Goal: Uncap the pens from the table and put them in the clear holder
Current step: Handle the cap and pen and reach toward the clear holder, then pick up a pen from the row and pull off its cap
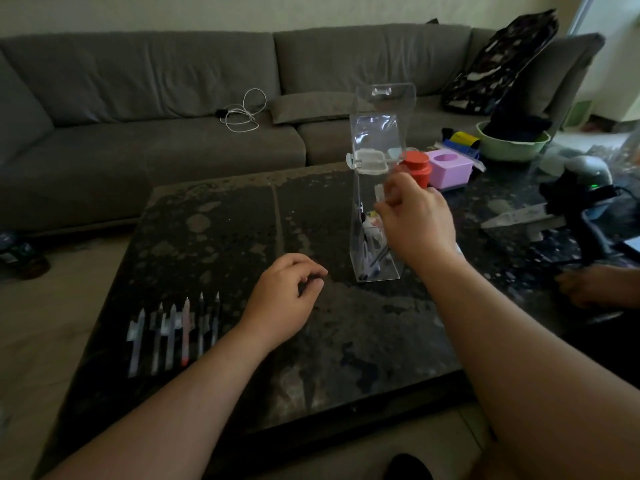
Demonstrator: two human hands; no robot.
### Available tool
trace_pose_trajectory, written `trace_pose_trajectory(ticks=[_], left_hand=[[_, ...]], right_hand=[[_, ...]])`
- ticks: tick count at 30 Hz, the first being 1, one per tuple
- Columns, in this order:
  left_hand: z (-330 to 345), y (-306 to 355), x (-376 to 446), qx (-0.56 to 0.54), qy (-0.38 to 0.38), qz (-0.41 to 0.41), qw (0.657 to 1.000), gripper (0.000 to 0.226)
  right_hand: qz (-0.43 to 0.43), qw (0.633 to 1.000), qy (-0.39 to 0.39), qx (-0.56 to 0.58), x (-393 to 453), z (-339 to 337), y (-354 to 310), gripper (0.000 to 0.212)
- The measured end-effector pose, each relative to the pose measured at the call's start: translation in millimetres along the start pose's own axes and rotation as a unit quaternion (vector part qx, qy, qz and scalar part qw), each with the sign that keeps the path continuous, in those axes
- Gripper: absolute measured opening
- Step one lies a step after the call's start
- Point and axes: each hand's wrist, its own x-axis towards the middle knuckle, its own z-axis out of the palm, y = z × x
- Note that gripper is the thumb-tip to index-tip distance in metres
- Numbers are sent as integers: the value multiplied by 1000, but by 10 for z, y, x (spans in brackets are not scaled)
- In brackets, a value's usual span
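Clear holder (375, 188): R hand (417, 223) maybe pinching; L (287, 292) curled.

Row of pens (175, 332) on table (221, 237), lower left of frame. Clear holder (375, 188) upright at centre right. Left hand (285, 292) between them. Right hand (417, 220) just beside holder. Sofa (156, 98) behind, upper frame.

Left grip (289, 292) loosely curled, right grip (415, 216) pinching.

We can read no text, label, brand or number anywhere; any printing in view is too blurred for us.
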Motion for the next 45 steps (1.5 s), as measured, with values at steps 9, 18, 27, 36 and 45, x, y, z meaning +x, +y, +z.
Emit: trace_pose_trajectory(ticks=[9,18,27,36,45], left_hand=[[-24,-31,8,2,-7,21,1000,18],[-280,-92,1,58,-17,4,998,22],[-883,-825,-194,183,-18,-181,966,21],[-1064,-1019,-344,206,-84,-260,940,31],[-1035,-987,-311,232,-94,-258,933,37]], right_hand=[[-42,990,-85,-104,-55,64,59,19],[-64,996,-18,-59,-135,68,-170,34],[-239,923,-302,-17,-788,931,-1045,26],[-264,841,-472,6,-1040,1315,-1425,39],[-175,884,-427,-72,-1011,1348,-1425,26]])
